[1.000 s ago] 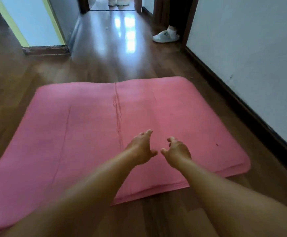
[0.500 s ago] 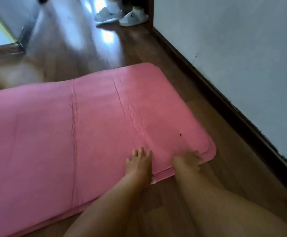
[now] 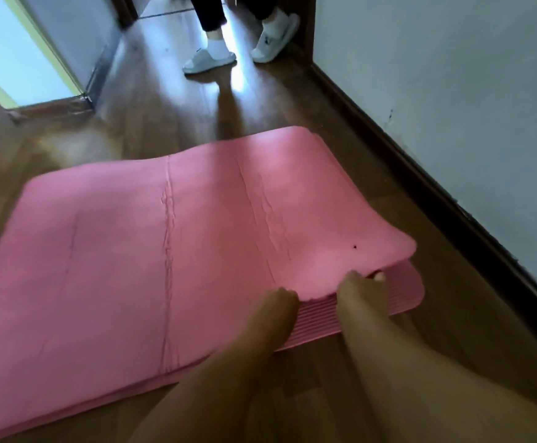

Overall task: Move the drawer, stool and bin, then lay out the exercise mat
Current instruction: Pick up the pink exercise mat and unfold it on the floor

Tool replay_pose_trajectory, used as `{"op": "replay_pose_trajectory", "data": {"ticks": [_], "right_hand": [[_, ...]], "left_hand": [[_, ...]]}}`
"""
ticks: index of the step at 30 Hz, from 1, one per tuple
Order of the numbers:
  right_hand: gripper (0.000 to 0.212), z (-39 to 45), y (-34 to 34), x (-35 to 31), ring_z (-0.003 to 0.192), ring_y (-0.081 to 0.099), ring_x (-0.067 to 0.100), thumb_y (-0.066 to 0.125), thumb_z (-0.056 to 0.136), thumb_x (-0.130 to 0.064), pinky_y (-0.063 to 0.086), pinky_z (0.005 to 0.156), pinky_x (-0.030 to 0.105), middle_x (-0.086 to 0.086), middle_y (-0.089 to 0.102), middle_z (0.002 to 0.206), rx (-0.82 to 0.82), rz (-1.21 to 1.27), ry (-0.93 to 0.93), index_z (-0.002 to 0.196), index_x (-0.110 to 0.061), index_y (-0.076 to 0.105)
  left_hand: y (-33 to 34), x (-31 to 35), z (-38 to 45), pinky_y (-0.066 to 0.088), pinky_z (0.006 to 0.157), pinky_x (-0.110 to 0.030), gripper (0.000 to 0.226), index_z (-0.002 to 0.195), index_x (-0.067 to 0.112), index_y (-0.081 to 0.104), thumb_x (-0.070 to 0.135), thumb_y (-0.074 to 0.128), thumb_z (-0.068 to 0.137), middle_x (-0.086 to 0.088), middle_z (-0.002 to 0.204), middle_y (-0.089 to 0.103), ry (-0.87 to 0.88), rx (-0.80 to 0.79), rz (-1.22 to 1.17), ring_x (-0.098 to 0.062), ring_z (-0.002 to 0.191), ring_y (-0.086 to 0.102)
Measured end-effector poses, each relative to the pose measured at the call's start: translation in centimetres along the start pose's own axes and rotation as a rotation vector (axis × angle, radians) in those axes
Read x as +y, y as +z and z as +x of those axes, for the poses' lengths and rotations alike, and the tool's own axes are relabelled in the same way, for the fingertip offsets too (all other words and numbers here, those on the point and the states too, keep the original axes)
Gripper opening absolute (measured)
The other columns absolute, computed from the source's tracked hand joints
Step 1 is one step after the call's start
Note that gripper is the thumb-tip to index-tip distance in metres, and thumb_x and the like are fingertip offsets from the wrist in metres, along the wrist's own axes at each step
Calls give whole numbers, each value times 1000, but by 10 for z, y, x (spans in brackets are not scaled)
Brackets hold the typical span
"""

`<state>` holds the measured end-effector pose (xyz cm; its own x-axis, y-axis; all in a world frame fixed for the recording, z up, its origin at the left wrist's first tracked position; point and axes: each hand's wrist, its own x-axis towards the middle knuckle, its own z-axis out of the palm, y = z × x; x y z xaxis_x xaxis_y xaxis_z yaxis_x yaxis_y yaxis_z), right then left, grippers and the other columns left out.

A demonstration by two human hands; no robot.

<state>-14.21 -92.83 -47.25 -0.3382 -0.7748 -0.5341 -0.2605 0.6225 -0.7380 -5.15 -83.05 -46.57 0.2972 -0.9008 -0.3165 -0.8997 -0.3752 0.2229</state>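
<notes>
I'm looking down at the pink exercise mat [image 3: 152,251], folded in layers on the wooden floor [image 3: 340,372]; it's my landmark. Off its far left corner there's a pale door panel [image 3: 11,49] with a yellow-green edge. Beyond the mat's far edge, a second person's feet in white socks and slides [image 3: 209,57] stand on the shiny boards. Now to the mat's near right corner: my left hand [image 3: 276,310] is at the edge of the top layer, fingers tucked under it so I can't see them, gripping that layer. Just right of it, my right hand [image 3: 361,290] grasps the same top layer, fingertips curled in beneath the raised edge. The top layer is lifted clear here, and the ribbed lower layer shows underneath, flat on the floor. Right of the mat, a dark skirting board [image 3: 436,187] runs along a white wall [image 3: 452,75].
</notes>
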Motion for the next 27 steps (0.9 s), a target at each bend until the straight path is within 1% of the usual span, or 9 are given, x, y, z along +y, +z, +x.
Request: {"op": "replay_pose_trajectory", "data": {"ticks": [3,6,9,14,17,19,22,24,27], "right_hand": [[29,-17,5,-26,100,63,37,53,91,-18,46,77,32,18,66,115,56,-28,-192,117,-6,59],[23,-40,14,-61,96,65,35,58,88,-19,48,79,37,20,69,106,48,67,-357,104,-3,66],[20,-75,27,-95,93,65,34,60,85,-23,52,85,42,15,70,101,-33,148,-483,98,-10,68],[15,-162,53,-139,84,62,33,60,85,-21,42,72,31,15,70,93,-156,201,-758,88,-9,68],[17,-231,73,-153,67,50,26,58,86,-18,26,58,23,9,64,69,-250,227,-865,74,-8,63],[21,-276,88,-158,63,47,21,56,87,-21,28,57,24,-4,50,56,-347,252,-880,67,-13,55],[32,-340,115,-164,61,45,19,54,85,-24,36,61,31,-9,43,53,-457,286,-912,55,-19,44],[36,-385,134,-167,64,41,21,53,84,-21,34,63,33,-9,37,53,-506,284,-978,52,-22,37],[41,-452,161,-167,66,35,20,53,85,-18,24,60,27,-8,29,52,-562,259,-1080,52,-25,29]], "left_hand": [[-23,-5,-5,50,80,-37,26,106,9,62,12,38,97,-13,107,66,-46,93,0,-30,96,65],[-54,-15,-7,49,74,-39,26,106,7,62,8,39,94,-16,104,67,-75,220,22,-35,94,65],[-84,-31,-18,48,74,-39,24,104,9,64,19,44,96,-17,101,69,-126,326,-52,-37,94,65],[-134,-71,-62,44,68,-34,21,90,10,66,16,46,87,-16,90,71,-215,582,-262,-36,86,64],[-163,-112,-93,45,69,-36,22,87,7,66,14,45,88,-17,89,71,-268,722,-320,-37,84,63],[-179,-141,-113,48,70,-40,24,87,6,67,15,45,90,-17,89,71,-301,788,-353,-38,83,63],[-202,-189,-141,42,64,-34,24,83,6,67,17,47,92,-16,87,71,-374,886,-416,-36,80,64],[-216,-222,-162,35,62,-31,23,74,10,61,16,47,92,-16,85,71,-412,928,-436,-35,79,64],[-235,-271,-197,45,70,-36,21,80,8,64,12,47,90,-15,89,71,-452,980,-475,-35,85,64]]}}
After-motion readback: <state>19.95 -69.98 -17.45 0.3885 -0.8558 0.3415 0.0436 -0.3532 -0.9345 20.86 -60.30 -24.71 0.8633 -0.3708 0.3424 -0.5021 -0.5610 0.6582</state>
